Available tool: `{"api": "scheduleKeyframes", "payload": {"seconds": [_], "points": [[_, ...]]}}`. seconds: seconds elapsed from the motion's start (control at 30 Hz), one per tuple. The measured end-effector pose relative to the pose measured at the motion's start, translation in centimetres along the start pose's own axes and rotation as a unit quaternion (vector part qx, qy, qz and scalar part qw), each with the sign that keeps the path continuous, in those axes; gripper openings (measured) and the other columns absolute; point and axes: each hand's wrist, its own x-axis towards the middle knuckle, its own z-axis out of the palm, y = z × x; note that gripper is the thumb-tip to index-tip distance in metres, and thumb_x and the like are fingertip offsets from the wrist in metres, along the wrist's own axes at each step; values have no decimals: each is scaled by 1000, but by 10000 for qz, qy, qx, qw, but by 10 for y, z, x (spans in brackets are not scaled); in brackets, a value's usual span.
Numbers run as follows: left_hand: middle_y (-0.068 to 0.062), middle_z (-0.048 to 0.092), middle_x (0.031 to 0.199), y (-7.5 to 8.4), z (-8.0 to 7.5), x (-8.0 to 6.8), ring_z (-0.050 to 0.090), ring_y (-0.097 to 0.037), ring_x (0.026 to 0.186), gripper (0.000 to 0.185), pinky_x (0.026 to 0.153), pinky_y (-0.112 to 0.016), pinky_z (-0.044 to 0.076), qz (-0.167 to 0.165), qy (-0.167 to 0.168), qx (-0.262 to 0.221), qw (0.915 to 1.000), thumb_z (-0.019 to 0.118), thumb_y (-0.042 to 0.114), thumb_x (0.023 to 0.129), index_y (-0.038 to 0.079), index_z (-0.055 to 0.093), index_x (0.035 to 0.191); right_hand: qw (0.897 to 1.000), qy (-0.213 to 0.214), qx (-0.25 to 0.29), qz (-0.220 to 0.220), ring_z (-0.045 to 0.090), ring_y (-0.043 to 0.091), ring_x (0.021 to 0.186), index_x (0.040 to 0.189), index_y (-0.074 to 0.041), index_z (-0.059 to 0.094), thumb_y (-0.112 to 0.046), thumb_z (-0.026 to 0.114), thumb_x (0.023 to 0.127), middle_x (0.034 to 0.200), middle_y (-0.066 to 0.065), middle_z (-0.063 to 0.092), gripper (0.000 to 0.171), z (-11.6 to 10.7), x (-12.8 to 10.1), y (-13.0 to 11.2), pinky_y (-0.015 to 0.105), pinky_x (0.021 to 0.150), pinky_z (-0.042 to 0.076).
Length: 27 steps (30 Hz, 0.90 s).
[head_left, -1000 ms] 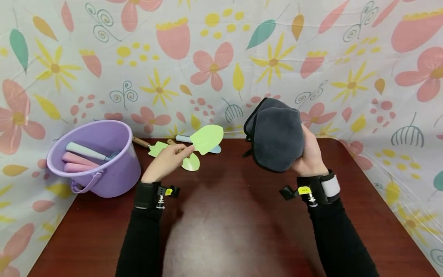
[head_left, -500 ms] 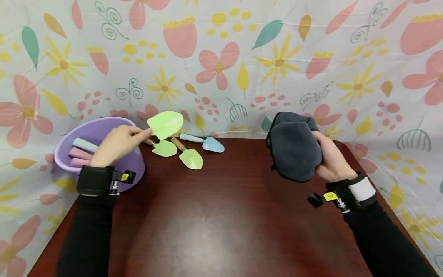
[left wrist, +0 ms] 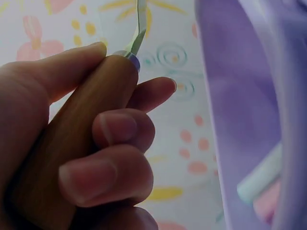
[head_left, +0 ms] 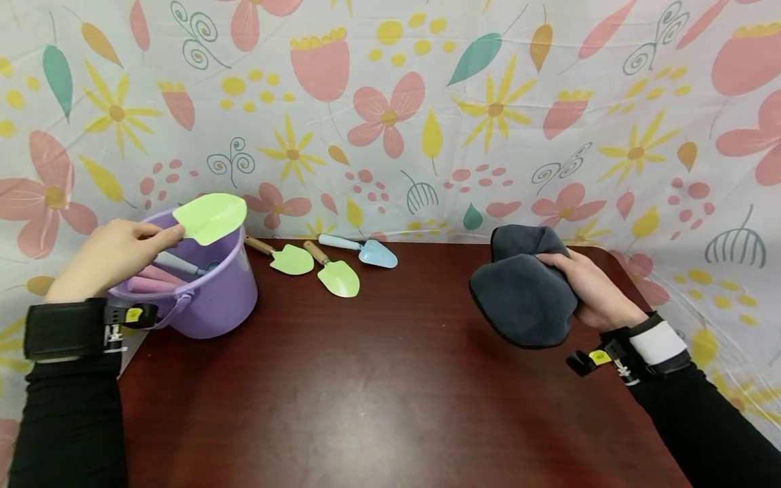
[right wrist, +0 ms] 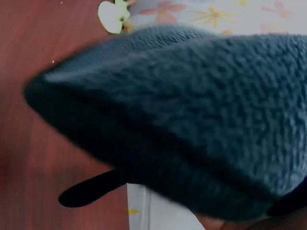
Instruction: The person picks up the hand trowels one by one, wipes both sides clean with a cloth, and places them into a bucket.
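My left hand grips a small trowel by its wooden handle, fingers curled round it in the left wrist view. The trowel's light green blade overlaps the back rim of the purple bucket in the head view. Inside the bucket lie a pale blue-handled tool and pink handles. At right, my right hand holds a folded dark grey fleece cloth with black edging, raised over the table. The cloth's fuzzy surface fills most of the right wrist view.
Two green trowels with wooden handles, one left and one right, lie beside the bucket on the dark red-brown table. A light blue trowel lies next to them. A flower-patterned curtain hangs behind.
My left hand has carried the green trowel leftward from over the other trowels to the bucket. My right hand has moved right and lower with the cloth, which now hangs folded differently.
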Motion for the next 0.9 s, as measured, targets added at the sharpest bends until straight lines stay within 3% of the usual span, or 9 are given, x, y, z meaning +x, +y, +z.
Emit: {"api": "scheduleKeyframes", "payload": {"seconds": [0.23, 0.33, 0.4, 0.5, 0.63, 0.67, 0.77, 0.83, 0.9], "points": [[-11, 52, 75, -22, -5, -6, 50, -30, 76, 70, 58, -38, 34, -313, -278, 340, 9985, 41, 66, 96, 2, 67, 105, 9984, 175, -535, 11, 63, 21, 91, 149, -13, 26, -35, 48, 104, 125, 4, 50, 55, 0, 4, 12, 37, 79, 54], [-19, 61, 87, -27, -4, -4, 53, -34, 84, 75, 63, -43, 39, -302, -445, 484, 9974, 41, 65, 96, -3, 65, 116, 9940, 362, -1031, -83, 63, 21, 89, 154, -13, 23, -39, 49, 103, 129, 6, 46, 62, 2, 8, 18, 37, 76, 54], [-28, 63, 105, -30, -2, -4, 54, -43, 94, 77, 69, -50, 43, -284, -511, 585, 9966, 42, 63, 96, -5, 62, 124, 9873, 480, -1503, -192, 62, 22, 89, 154, -12, 24, -41, 48, 103, 129, 9, 44, 64, 3, 11, 23, 36, 75, 53], [-34, 57, 121, -33, 2, -1, 50, -52, 108, 76, 80, -63, 40, -251, -614, 689, 9954, 44, 64, 96, -4, 61, 127, 9755, 596, -2095, -321, 61, 23, 89, 149, -7, 31, -41, 47, 104, 125, 16, 46, 59, 3, 13, 32, 37, 74, 53], [-32, 57, 122, -33, 8, 2, 50, -53, 109, 73, 79, -64, 40, -269, -659, 815, 9941, 48, 66, 93, 2, 66, 124, 9562, 710, -2807, -427, 60, 28, 91, 138, -1, 40, -38, 46, 105, 118, 21, 49, 50, 4, 15, 44, 38, 75, 51], [-31, 60, 118, -33, 9, 3, 52, -51, 106, 71, 76, -62, 42, -270, -649, 832, 9941, 49, 65, 93, 3, 68, 120, 9487, 761, -3035, -455, 59, 29, 92, 137, -1, 41, -38, 46, 105, 118, 22, 51, 50, 5, 15, 46, 39, 75, 51], [-18, 63, 85, -31, 13, 5, 57, -38, 85, 61, 65, -47, 42, -315, -696, 911, 9929, 50, 65, 92, 8, 72, 94, 9213, 932, -3738, -533, 59, 32, 95, 137, -2, 43, -39, 47, 104, 120, 23, 53, 50, 9, 19, 51, 42, 77, 48], [-6, 54, 70, -29, 15, 7, 55, -29, 75, 56, 60, -39, 37, -324, -749, 949, 9921, 51, 65, 92, 13, 66, 78, 9049, 1029, -4092, -555, 59, 34, 96, 138, -3, 44, -38, 48, 103, 122, 24, 54, 50, 13, 22, 53, 45, 78, 47], [1, 43, 62, -27, 18, 9, 52, -24, 69, 56, 57, -36, 33, -355, -815, 1018, 9908, 52, 64, 92, 14, 55, 66, 8960, 1075, -4277, -526, 60, 35, 97, 139, -4, 45, -37, 50, 103, 123, 24, 55, 49, 17, 25, 55, 47, 78, 47]]}}
